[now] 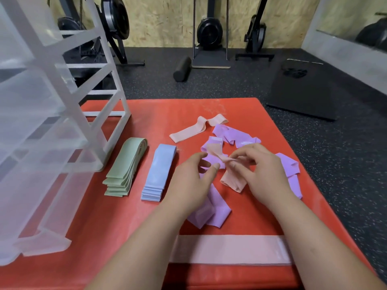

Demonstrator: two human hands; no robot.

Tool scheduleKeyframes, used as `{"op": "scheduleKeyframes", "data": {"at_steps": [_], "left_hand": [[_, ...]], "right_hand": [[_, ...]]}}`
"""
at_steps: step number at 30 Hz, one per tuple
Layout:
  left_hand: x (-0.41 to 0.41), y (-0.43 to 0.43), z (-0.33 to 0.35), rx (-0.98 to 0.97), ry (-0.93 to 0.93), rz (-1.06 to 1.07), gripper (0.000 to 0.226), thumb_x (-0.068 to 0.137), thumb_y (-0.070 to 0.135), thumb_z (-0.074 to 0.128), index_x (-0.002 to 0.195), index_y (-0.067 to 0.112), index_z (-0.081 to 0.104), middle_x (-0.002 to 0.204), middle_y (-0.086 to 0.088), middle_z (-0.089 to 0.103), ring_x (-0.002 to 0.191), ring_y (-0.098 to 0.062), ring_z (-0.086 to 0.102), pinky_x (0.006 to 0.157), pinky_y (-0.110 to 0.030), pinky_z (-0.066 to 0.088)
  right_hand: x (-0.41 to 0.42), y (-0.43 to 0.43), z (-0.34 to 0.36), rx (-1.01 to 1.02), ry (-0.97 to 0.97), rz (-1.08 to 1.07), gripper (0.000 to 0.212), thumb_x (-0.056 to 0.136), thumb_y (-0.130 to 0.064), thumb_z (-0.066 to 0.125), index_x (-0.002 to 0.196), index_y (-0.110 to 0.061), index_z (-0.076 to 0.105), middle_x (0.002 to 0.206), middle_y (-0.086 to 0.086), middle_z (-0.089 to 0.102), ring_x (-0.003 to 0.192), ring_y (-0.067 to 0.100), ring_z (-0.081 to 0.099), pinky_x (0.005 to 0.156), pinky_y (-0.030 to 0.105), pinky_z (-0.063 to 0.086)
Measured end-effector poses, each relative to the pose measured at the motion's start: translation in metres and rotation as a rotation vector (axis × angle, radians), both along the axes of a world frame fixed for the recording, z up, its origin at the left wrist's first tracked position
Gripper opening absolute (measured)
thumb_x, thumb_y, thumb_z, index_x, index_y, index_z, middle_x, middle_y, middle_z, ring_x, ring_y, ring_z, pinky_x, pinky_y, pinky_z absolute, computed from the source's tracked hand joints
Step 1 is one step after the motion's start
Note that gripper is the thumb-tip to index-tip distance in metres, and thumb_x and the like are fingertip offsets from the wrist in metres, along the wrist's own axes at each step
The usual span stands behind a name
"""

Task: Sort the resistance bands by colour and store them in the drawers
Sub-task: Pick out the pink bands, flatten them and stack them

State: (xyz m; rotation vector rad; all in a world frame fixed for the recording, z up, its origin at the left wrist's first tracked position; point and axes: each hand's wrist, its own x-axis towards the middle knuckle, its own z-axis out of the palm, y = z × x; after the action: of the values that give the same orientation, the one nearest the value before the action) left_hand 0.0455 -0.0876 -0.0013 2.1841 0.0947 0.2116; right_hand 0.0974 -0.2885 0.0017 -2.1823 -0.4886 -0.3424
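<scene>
On the red mat (159, 233), my right hand (257, 174) pinches a twisted pink band (231, 182) above a loose heap of purple bands (209, 212). My left hand (189, 181) hovers beside it with thumb and fingers curled toward the band's twisted middle; whether it grips is unclear. A neat stack of green bands (123, 168) and a stack of blue bands (158, 172) lie to the left. Another pink band (196, 129) lies farther back. A flat stack of pink bands (228, 251) sits near the front edge.
A translucent plastic drawer unit (41, 126) stands at the left with drawers pulled out. Beyond the mat lie dark gym flooring, a foam roller (182, 69), a black mat (303, 91) and exercise machines by the wall.
</scene>
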Motion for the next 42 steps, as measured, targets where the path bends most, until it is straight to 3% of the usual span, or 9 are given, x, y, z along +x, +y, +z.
{"op": "scheduleKeyframes", "data": {"at_steps": [6, 9, 15, 20, 24, 31, 35, 38, 42], "left_hand": [[-0.005, 0.002, 0.017, -0.533, 0.084, 0.030, 0.023, 0.102, 0.033, 0.069, 0.121, 0.021, 0.071, 0.098, -0.004, 0.080, 0.085, -0.022, 0.079, 0.084, -0.050, 0.065], [-0.009, 0.006, 0.019, -0.460, 0.066, 0.023, 0.019, 0.099, 0.010, 0.066, 0.114, 0.018, 0.074, 0.094, -0.007, 0.080, 0.084, -0.029, 0.078, 0.082, -0.053, 0.064], [-0.021, 0.015, 0.028, -0.357, 0.067, -0.045, 0.008, 0.099, 0.014, 0.067, 0.105, 0.016, 0.072, 0.093, -0.004, 0.081, 0.092, -0.021, 0.077, 0.087, -0.045, 0.062], [-0.032, 0.020, 0.035, -0.257, -0.038, -0.066, 0.005, 0.099, 0.025, 0.071, 0.098, 0.023, 0.075, 0.087, -0.004, 0.078, 0.083, -0.021, 0.073, 0.080, -0.044, 0.060], [-0.042, 0.029, 0.041, -0.265, -0.161, 0.048, 0.006, 0.101, 0.017, 0.068, 0.099, 0.021, 0.073, 0.081, 0.006, 0.074, 0.069, -0.003, 0.065, 0.066, -0.020, 0.050], [-0.061, 0.053, 0.041, -0.324, -0.211, 0.180, 0.005, 0.095, 0.026, 0.072, 0.100, 0.024, 0.074, 0.086, 0.002, 0.077, 0.081, -0.016, 0.073, 0.079, -0.043, 0.060], [-0.076, 0.060, 0.040, -0.324, -0.200, 0.187, 0.004, 0.099, 0.015, 0.070, 0.099, 0.018, 0.073, 0.082, 0.004, 0.074, 0.072, -0.006, 0.066, 0.072, -0.031, 0.055], [-0.086, 0.062, 0.041, -0.326, -0.170, 0.191, 0.005, 0.099, 0.011, 0.068, 0.099, 0.012, 0.072, 0.083, 0.001, 0.072, 0.067, -0.004, 0.063, 0.063, -0.022, 0.052], [-0.098, 0.066, 0.037, -0.306, -0.088, 0.151, 0.005, 0.100, 0.013, 0.070, 0.096, 0.012, 0.072, 0.086, -0.011, 0.072, 0.066, -0.015, 0.063, 0.060, -0.028, 0.055]], "right_hand": [[-0.023, 0.003, 0.004, -0.017, 0.000, 0.169, 0.023, 0.082, -0.013, 0.087, 0.093, -0.031, 0.078, 0.103, -0.014, 0.069, 0.089, 0.015, 0.069, 0.078, 0.039, 0.056], [-0.028, 0.000, 0.005, -0.060, 0.026, 0.176, 0.029, 0.079, -0.014, 0.089, 0.097, -0.033, 0.078, 0.105, -0.015, 0.067, 0.087, 0.013, 0.068, 0.076, 0.039, 0.055], [-0.042, -0.004, 0.012, -0.130, 0.160, 0.139, 0.054, 0.079, -0.015, 0.087, 0.118, -0.043, 0.063, 0.114, -0.025, 0.067, 0.093, -0.002, 0.065, 0.078, 0.017, 0.050], [-0.054, -0.004, 0.018, -0.124, 0.194, 0.163, 0.046, 0.080, -0.017, 0.086, 0.104, -0.041, 0.056, 0.099, -0.019, 0.070, 0.087, 0.006, 0.068, 0.076, 0.032, 0.056], [-0.060, -0.013, 0.018, -0.154, 0.219, 0.148, 0.059, 0.080, -0.019, 0.086, 0.118, -0.048, 0.051, 0.091, -0.016, 0.071, 0.085, 0.005, 0.067, 0.079, 0.036, 0.054], [-0.068, -0.046, 0.019, -0.347, 0.179, 0.027, 0.028, 0.084, -0.024, 0.084, 0.099, -0.044, 0.069, 0.090, -0.021, 0.073, 0.089, 0.001, 0.065, 0.082, 0.034, 0.052], [-0.080, -0.056, 0.028, -0.414, 0.158, -0.030, 0.020, 0.086, -0.031, 0.081, 0.091, -0.046, 0.068, 0.088, -0.021, 0.072, 0.084, 0.003, 0.064, 0.078, 0.034, 0.053], [-0.088, -0.068, 0.038, -0.372, 0.201, -0.045, 0.015, 0.088, -0.028, 0.080, 0.093, -0.041, 0.074, 0.084, -0.024, 0.071, 0.084, -0.006, 0.061, 0.070, 0.015, 0.042], [-0.097, -0.088, 0.046, -0.171, 0.332, -0.033, 0.023, 0.082, -0.024, 0.083, 0.094, -0.042, 0.078, 0.088, -0.016, 0.075, 0.084, 0.011, 0.069, 0.076, 0.033, 0.054]]}}
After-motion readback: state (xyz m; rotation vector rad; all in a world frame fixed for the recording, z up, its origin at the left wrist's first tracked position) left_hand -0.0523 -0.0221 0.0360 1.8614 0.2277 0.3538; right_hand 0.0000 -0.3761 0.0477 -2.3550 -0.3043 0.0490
